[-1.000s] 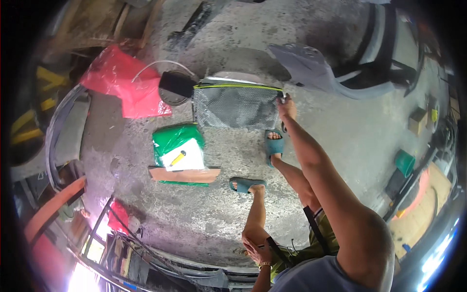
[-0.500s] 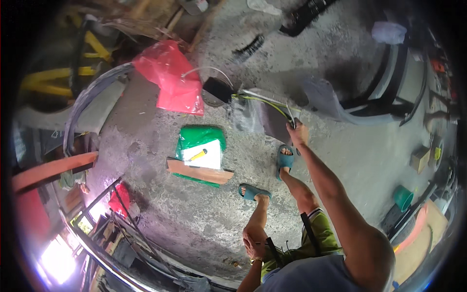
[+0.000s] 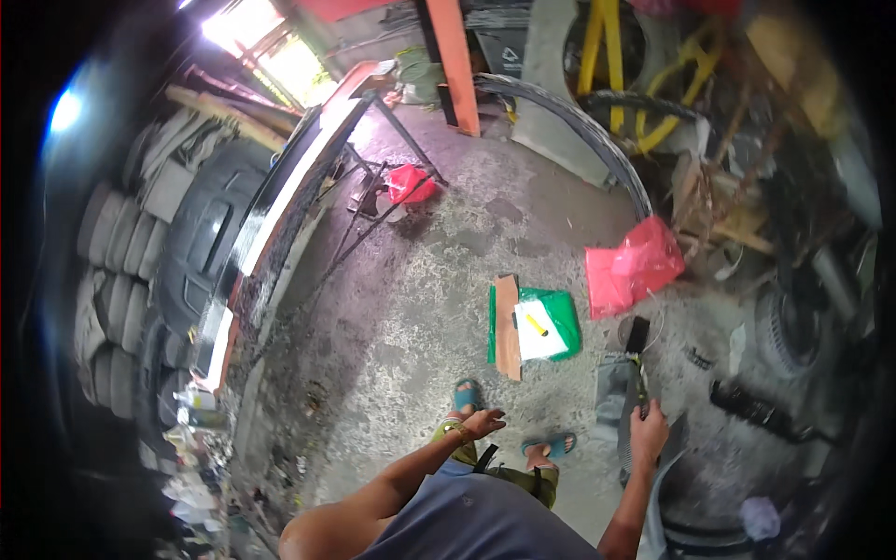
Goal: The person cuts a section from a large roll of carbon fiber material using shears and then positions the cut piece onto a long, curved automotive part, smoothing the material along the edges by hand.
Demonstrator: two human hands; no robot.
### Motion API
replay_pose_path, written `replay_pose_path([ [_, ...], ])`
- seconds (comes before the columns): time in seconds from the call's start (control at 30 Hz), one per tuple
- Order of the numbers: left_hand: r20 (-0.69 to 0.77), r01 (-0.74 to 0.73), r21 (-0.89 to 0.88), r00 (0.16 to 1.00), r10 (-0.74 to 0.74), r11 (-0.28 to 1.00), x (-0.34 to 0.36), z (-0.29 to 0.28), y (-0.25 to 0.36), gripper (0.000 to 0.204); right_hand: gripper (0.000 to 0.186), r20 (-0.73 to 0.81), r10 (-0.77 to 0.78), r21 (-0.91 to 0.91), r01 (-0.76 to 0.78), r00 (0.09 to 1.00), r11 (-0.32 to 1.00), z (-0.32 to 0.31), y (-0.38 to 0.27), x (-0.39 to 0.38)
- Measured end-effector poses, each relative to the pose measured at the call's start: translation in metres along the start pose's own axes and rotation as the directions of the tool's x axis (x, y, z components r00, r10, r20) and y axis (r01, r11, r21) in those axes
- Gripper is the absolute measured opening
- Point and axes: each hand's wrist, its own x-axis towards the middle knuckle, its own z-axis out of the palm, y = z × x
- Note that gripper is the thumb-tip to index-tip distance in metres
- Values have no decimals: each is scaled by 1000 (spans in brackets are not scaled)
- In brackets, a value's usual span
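Note:
My right hand (image 3: pixel 651 434) is closed around the end of a long dark thing with a yellow-green strip (image 3: pixel 641 378); its exact kind is unclear. A black block (image 3: pixel 637 334) sits at its far end, and a grey sheet (image 3: pixel 612 387) shows beside it. My left hand (image 3: pixel 483 425) hovers over my legs with fingers stretched out, holding nothing. Ahead on the floor lies a green plastic package (image 3: pixel 565 327), with a white sheet (image 3: pixel 534 345) and a yellow cutter (image 3: pixel 537 324) on it. A brown cardboard strip (image 3: pixel 507 327) lies along its left side.
A pink plastic bag (image 3: pixel 637 266) lies beyond the package, near a curved grey trim piece (image 3: pixel 597 135). To the left stands a metal frame (image 3: pixel 359 219) with a long bumper-like part (image 3: pixel 252 243). A black slatted part (image 3: pixel 761 411) and a tire (image 3: pixel 789 331) lie right.
My view has turned left, so the floor things appear rotated and farther right. My left hand has come off my knee with its fingers extended. My right hand keeps its hold.

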Motion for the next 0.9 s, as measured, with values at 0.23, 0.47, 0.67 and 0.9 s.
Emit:
replay_pose_path([
  [0.23, -333, -597, 52, 745, 578, 800, -8, -99, 79, 89, 26, 398, -377, 25, 401, 836, 916, -19, -159, -27],
  [0.47, -116, -655, 156, 731, 673, 739, -111, -296, 113, 97, 29, 548, -616, 212, 619, 565, 756, -9, -367, -59],
  [0.67, -277, -630, -6, 747, 604, 777, -169, -413, 85, 34, 32, 464, -785, 395, 697, 411, 598, 32, -499, -42],
  [0.9, -622, -590, 21, 625, 473, 807, -150, -492, 37, 26, 38, 329, -720, 809, 212, 612, 549, 112, -568, 32],
])
